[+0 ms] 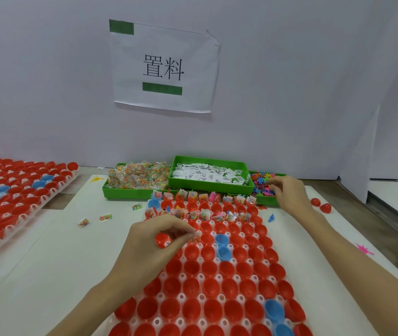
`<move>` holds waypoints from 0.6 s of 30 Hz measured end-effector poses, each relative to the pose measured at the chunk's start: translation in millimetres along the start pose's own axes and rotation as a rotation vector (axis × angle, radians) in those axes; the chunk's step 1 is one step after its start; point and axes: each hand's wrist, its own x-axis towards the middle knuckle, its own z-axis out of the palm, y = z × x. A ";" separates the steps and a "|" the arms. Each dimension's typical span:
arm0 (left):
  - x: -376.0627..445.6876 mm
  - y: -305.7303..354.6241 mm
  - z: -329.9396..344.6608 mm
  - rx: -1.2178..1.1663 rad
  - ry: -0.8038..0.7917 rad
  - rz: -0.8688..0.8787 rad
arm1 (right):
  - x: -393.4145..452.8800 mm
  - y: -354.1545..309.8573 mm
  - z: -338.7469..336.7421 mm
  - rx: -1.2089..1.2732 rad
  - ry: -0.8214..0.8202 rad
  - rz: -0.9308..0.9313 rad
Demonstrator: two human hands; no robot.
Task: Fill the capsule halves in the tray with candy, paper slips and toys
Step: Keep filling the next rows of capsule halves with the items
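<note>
Head view: my tray point(181, 318) of capsule halves point(194, 252) sits before me, only its far rows filled. My left hand point(151, 241) pinches a candy packet point(196, 236) above one; it could tip out. My right hand point(287, 192) picks among toys point(261, 184); I might grab two.

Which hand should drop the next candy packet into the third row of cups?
Left. The left hand already pinches a candy packet right over the third row of the tray; the right hand is away in the toy bin.

Pale lilac partition walls point(290, 81), taped paper sign point(164, 66), white tabletop point(47, 251) below.
</note>
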 end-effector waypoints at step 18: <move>1.4 -1.4 -1.5 0.044 -0.021 -0.017 | 45.1 8.0 22.1 -0.056 -0.189 0.188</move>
